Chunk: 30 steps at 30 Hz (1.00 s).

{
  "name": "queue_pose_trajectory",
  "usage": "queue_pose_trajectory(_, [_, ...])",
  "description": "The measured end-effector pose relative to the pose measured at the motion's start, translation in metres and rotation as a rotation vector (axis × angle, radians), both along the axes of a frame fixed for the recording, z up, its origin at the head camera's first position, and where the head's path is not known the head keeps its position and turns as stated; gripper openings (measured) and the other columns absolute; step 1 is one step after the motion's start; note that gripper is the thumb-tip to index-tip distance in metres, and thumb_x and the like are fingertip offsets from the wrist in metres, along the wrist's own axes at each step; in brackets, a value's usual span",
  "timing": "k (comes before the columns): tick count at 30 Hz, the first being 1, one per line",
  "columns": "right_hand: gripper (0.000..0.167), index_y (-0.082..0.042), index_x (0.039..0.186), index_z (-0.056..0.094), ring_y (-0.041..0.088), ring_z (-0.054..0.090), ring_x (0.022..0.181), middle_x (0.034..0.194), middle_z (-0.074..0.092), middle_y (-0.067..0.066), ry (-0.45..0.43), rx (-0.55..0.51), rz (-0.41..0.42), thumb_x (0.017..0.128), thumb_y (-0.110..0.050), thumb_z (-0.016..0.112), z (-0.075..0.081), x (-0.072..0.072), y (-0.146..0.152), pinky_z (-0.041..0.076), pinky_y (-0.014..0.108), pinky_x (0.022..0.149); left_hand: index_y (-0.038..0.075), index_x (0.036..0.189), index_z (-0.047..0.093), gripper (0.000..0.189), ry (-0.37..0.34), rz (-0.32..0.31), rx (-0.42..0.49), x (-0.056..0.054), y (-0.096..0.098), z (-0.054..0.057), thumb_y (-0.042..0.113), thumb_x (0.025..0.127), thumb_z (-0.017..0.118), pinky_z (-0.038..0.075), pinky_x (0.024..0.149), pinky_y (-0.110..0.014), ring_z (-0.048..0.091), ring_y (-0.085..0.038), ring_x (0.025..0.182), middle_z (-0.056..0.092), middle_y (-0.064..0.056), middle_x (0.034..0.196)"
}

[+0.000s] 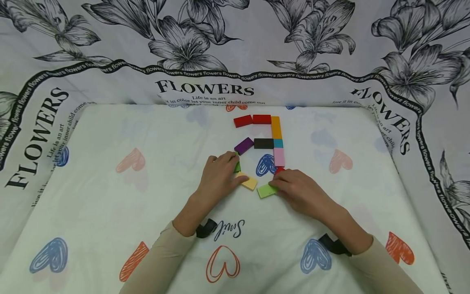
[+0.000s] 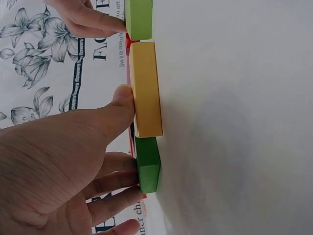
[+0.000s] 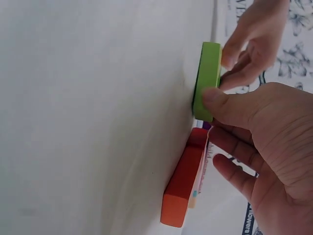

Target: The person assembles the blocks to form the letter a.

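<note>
Small coloured wooden blocks form a bent outline on the cloth. My left hand [image 1: 217, 174] lies at its lower left side. In the left wrist view, its thumb touches the yellow block [image 2: 146, 90] and its fingertips reach the green block [image 2: 149, 174]. At the lower right, my right hand [image 1: 302, 191] pinches one end of the lime green block [image 3: 209, 68], thumb on its face. Beside those fingers is a red block [image 3: 182, 183], mostly covered by the hand in the head view. A narrow gap separates the yellow and lime blocks.
Above the hands run a purple block [image 1: 244, 145], a black block [image 1: 263, 143], a teal block [image 1: 278, 143], a pink block [image 1: 279, 157], an orange block [image 1: 276, 127] and two red blocks [image 1: 262, 119]. A white cloth [image 1: 176, 139] with printed hearts lies underneath.
</note>
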State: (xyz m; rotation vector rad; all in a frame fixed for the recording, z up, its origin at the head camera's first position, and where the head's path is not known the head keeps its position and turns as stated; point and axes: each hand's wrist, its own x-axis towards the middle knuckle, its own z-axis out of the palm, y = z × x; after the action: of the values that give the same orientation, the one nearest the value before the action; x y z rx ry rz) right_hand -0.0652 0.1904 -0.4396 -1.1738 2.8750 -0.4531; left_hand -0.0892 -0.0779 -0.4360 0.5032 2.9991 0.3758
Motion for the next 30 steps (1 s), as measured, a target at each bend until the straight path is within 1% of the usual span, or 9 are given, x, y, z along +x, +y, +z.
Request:
queue_pose_trajectory(6, [0.035, -0.013, 0.122, 0.079, 0.025, 0.07, 0.119, 0.118, 0.076, 0.003, 0.005, -0.008, 0.011, 0.088, -0.012, 0.086, -0.0004, -0.0057, 0.0001, 0.058, 0.045, 0.107, 0.009, 0.142, 0.066, 0.069, 0.004, 0.0, -0.005, -0.0001, 0.0016, -0.0007, 0.055, 0.092, 0.078, 0.051, 0.109, -0.048, 0.064, -0.027, 0.134, 0.065, -0.011, 0.146])
queue_pose_trajectory(15, [0.035, -0.012, 0.124, 0.079, 0.026, 0.068, 0.122, 0.121, 0.076, 0.004, 0.02, -0.003, 0.008, 0.089, -0.014, 0.086, 0.0005, -0.009, 0.0019, 0.057, 0.045, 0.108, 0.009, 0.143, 0.066, 0.07, -0.004, 0.005, -0.007, -0.0006, 0.0027, -0.0002, 0.055, 0.091, 0.078, 0.051, 0.109, -0.048, 0.064, -0.027, 0.134, 0.065, -0.01, 0.146])
queue_pose_trajectory(22, [0.036, -0.012, 0.123, 0.08, 0.026, 0.068, 0.12, 0.118, 0.077, 0.005, 0.046, -0.005, 0.022, 0.088, -0.014, 0.087, -0.0015, -0.0103, 0.0029, 0.058, 0.044, 0.107, 0.01, 0.143, 0.066, 0.07, -0.01, 0.006, -0.006, -0.0003, 0.0025, -0.0006, 0.055, 0.091, 0.078, 0.051, 0.11, -0.047, 0.063, -0.027, 0.135, 0.065, -0.01, 0.147])
queue_pose_trajectory(30, [0.037, -0.015, 0.126, 0.079, 0.028, 0.067, 0.123, 0.127, 0.074, 0.008, 0.071, 0.004, 0.027, 0.089, -0.014, 0.085, -0.0027, -0.0105, 0.0029, 0.058, 0.045, 0.106, 0.01, 0.144, 0.065, 0.071, -0.023, 0.009, -0.015, -0.0005, 0.0019, -0.0001, 0.055, 0.091, 0.078, 0.051, 0.11, -0.047, 0.063, -0.027, 0.137, 0.064, -0.01, 0.148])
